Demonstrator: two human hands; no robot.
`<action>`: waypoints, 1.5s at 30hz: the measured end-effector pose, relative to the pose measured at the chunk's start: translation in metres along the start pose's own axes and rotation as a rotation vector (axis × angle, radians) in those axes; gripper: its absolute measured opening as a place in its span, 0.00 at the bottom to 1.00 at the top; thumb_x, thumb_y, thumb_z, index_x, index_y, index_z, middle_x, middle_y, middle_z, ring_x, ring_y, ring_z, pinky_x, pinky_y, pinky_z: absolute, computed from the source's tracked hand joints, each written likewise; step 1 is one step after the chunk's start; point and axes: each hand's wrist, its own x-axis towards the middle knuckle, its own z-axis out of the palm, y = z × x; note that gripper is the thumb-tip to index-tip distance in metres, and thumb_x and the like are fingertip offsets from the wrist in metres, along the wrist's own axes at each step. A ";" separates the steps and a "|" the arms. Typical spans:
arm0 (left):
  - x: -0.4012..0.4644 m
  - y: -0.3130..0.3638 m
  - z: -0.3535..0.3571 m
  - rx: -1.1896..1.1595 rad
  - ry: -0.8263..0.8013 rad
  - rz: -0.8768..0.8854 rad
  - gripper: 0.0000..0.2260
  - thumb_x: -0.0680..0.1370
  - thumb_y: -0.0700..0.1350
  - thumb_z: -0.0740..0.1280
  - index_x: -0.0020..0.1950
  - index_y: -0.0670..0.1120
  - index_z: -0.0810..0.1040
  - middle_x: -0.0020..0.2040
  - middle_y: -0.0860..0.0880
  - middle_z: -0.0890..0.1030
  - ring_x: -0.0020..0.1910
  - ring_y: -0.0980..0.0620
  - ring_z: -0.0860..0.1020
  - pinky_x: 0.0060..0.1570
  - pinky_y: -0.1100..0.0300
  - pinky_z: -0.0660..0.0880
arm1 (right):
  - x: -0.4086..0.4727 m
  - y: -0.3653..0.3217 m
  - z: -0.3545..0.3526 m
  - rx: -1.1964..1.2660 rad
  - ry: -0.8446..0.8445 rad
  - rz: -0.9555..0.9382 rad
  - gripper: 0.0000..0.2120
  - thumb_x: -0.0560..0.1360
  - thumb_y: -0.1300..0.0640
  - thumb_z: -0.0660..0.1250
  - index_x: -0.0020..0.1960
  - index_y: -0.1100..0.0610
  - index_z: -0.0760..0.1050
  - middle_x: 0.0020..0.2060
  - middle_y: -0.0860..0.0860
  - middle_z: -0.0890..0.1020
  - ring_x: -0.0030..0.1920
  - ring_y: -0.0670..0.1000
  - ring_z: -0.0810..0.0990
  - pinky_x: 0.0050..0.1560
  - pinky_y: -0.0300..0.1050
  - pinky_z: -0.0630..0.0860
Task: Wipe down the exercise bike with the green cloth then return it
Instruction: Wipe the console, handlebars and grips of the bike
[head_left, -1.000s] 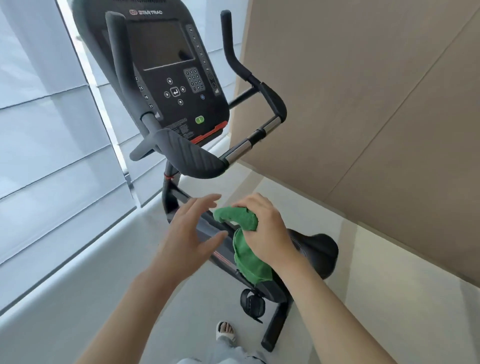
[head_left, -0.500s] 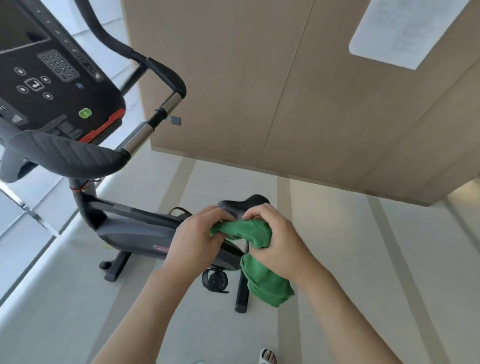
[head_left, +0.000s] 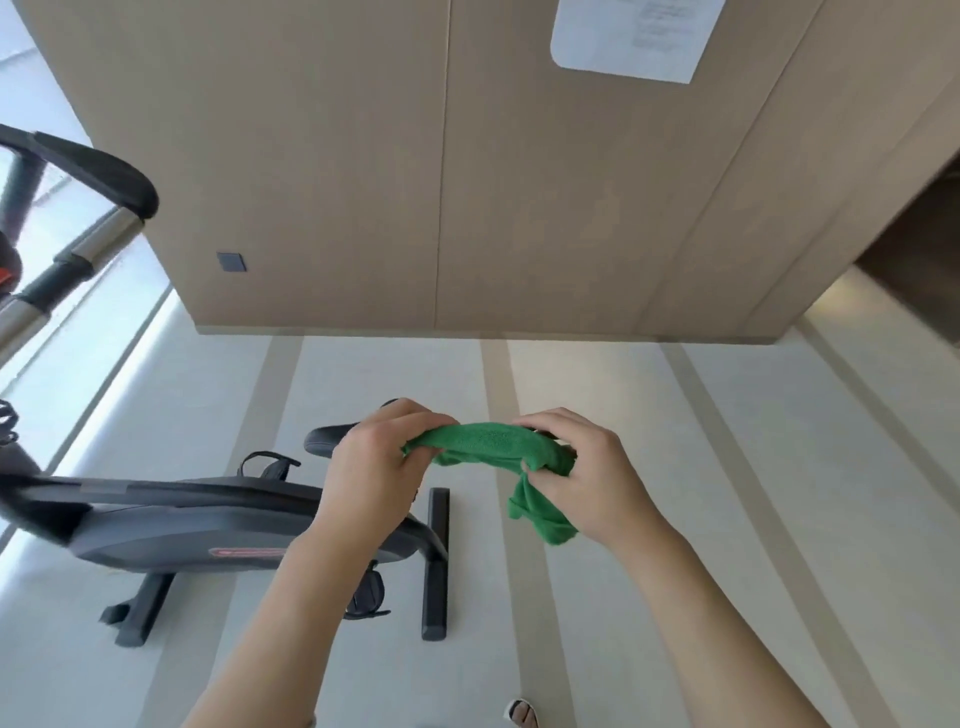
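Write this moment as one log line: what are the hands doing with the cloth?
left hand: grips cloth end | right hand: grips other end | cloth: stretched between hands, off bike

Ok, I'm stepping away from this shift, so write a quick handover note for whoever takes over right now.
Left hand: grips one end of the green cloth.
Right hand: grips the other end, with a tail hanging below.
The cloth is held in the air, off the exercise bike, which stands to the left.
Done: can't tell how much wiping.
Left: finish any wiping, return the cloth.
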 end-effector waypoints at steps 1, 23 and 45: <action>0.009 0.007 0.012 0.009 0.001 0.007 0.16 0.77 0.31 0.70 0.56 0.50 0.88 0.50 0.58 0.84 0.48 0.55 0.82 0.47 0.52 0.80 | 0.005 0.012 -0.013 0.011 0.012 0.005 0.23 0.71 0.71 0.72 0.60 0.50 0.84 0.53 0.42 0.84 0.56 0.49 0.83 0.59 0.49 0.80; 0.200 0.097 0.216 0.165 -0.194 0.037 0.09 0.82 0.43 0.70 0.58 0.53 0.86 0.55 0.59 0.83 0.54 0.57 0.82 0.39 0.73 0.71 | 0.064 0.234 -0.207 0.084 0.373 0.172 0.20 0.68 0.69 0.75 0.54 0.51 0.87 0.48 0.39 0.86 0.51 0.42 0.84 0.51 0.29 0.76; 0.512 -0.018 0.244 -0.006 -0.081 -0.003 0.09 0.82 0.43 0.68 0.55 0.56 0.86 0.52 0.62 0.84 0.54 0.59 0.82 0.49 0.63 0.77 | 0.375 0.297 -0.240 -0.018 0.356 0.284 0.17 0.66 0.67 0.73 0.46 0.46 0.84 0.45 0.36 0.84 0.49 0.41 0.83 0.47 0.30 0.75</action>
